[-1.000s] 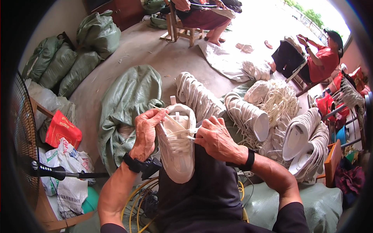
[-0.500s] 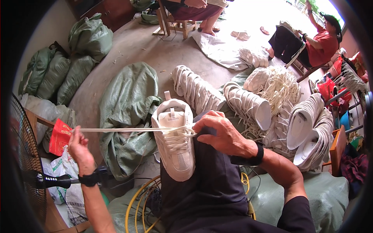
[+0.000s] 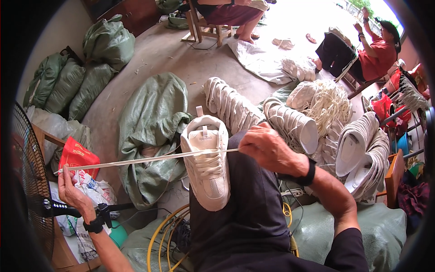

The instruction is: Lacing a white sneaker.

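A white sneaker (image 3: pixel 209 186) rests on my thigh, toe toward me, its lower eyelets laced. A flat white shoelace (image 3: pixel 149 160) stretches taut across the shoe's upper lacing. Out to the left, my left hand (image 3: pixel 76 191) pinches one end of the lace between closed fingers. My right hand (image 3: pixel 267 147) is closed on the other stretch of lace, just right of the shoe and above my knee. The right fingertips are partly hidden by the hand itself.
Rows of stacked white sneakers (image 3: pixel 231 106) and a heap of loose laces (image 3: pixel 327 102) lie ahead. A green woven sack (image 3: pixel 152 131) sits left of the shoe. A black fan (image 3: pixel 29 181) stands close to my left arm. Two people sit farther off, one in a red shirt (image 3: pixel 378 56).
My left hand has moved left and down, drawing the lace farther out. My right hand has lifted away from the shoe to the right, pulling the lace straight between both hands.
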{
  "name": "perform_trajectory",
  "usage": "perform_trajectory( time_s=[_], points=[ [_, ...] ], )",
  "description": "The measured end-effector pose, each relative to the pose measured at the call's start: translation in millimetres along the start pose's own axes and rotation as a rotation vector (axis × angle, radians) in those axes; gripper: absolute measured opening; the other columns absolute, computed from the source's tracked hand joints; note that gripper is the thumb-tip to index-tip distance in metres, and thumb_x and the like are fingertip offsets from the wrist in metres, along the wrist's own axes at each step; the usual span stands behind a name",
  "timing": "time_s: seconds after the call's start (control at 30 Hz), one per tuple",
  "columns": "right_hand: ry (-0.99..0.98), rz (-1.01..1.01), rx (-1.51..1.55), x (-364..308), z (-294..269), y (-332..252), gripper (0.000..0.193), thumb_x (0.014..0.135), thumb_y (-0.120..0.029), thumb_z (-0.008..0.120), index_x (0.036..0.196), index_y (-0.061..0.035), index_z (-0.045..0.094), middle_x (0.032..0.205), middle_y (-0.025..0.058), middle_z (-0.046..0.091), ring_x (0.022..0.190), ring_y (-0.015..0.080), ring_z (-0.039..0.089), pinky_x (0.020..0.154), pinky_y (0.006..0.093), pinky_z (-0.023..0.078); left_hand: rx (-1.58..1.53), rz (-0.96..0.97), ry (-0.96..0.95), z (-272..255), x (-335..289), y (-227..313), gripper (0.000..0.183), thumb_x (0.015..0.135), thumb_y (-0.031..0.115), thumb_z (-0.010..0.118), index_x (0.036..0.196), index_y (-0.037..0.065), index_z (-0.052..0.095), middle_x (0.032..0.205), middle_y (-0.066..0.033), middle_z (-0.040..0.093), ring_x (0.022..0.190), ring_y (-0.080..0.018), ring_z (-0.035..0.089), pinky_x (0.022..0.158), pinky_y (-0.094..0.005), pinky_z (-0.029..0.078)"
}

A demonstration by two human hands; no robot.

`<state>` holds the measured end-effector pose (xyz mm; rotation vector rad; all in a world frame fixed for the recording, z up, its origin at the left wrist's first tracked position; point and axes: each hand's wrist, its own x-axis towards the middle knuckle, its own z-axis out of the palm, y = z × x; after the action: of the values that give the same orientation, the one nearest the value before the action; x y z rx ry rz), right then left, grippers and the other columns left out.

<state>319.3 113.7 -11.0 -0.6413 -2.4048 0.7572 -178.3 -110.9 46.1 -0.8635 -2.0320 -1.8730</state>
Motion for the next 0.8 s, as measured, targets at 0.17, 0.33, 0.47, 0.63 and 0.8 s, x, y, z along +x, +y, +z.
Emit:
perform_trajectory(
  time_s=[0.17,0.33,0.47,0.63,0.8],
  points=[
    [-0.005,0.044,-0.157,-12,-47,6,0.009,0.085,-0.012,0.064,0.079,-0.0053,0.065,0.077,0.0114,0.065,0.082,0.0295,0.065,0.085,0.0399,0.044,-0.041,-0.087,-0.045,1,28,-23,0.021,0.097,0.025,0.068,0.092,0.005,0.074,0.069,0.0089,0.046,0.063,-0.002,0.036,0.057,-0.0192,0.029],
    [0.002,0.173,-0.359,-20,-83,41,0.009,0.085,-0.008,0.061,0.078,-0.0029,0.063,0.072,0.0157,0.062,0.076,0.0322,0.063,0.081,0.041,0.044,-0.07,-0.3,-0.152,31,29,-71,0.02,0.095,0.028,0.072,0.095,0.007,0.072,0.073,0.0066,0.058,0.066,-0.001,0.053,0.054,-0.0164,0.039],
    [0.028,0.405,-0.371,-36,-110,85,0.018,0.085,-0.014,0.067,0.083,0.0034,0.065,0.07,0.0217,0.062,0.068,0.0381,0.063,0.064,0.0448,0.048,-0.404,-0.784,-0.198,49,9,-112,0.019,0.097,0.026,0.069,0.103,0.009,0.07,0.09,0.0004,0.072,0.079,-0.0087,0.067,0.071,-0.0229,0.054],
    [0.097,0.491,-0.432,-76,-137,117,0.018,0.087,-0.015,0.068,0.085,0.0028,0.066,0.072,0.0185,0.064,0.069,0.0297,0.065,0.065,0.0406,0.048,-0.82,-1.117,-0.181,44,4,-158,0.016,0.101,0.017,0.06,0.109,0.007,0.07,0.104,-0.0052,0.076,0.088,-0.0163,0.072,0.085,-0.0342,0.061],
    [0.33,0.687,-0.155,-106,-156,140,0.018,0.091,-0.016,0.066,0.085,0.0005,0.068,0.069,0.0033,0.062,0.071,0.0112,0.054,0.069,0.0321,0.045,-0.911,-1.106,-0.185,42,11,-164,0.017,0.103,0.014,0.056,0.106,0.0,0.066,0.09,-0.0057,0.073,0.077,-0.0151,0.069,0.075,-0.0312,0.06]
  ],
)
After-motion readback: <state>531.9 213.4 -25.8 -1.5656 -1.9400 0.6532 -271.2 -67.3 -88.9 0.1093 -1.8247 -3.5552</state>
